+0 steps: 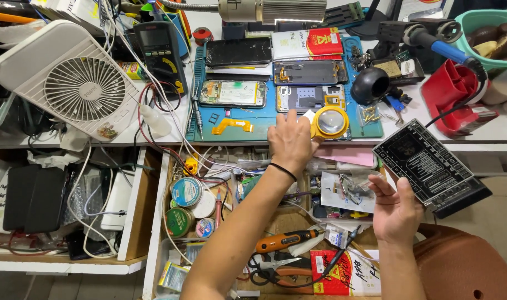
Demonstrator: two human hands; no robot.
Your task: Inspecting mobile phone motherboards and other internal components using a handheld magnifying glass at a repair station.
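A: What does the left hand [289,141] have hold of?

B: Its fingers close on the yellow-rimmed magnifier [329,123], which rests on the blue repair mat [370,129]. An opened phone with its back off [310,98] lies just above that grip.

A: And the right hand [397,210]?

B: It is half open, palm up, and grasps nothing. A black rectangular test board [431,166] lies just beyond its fingertips, though I can't tell whether they touch it. Below both wrists the open drawer [153,222] shows an orange-handled tool [281,241] and scissors [276,266].
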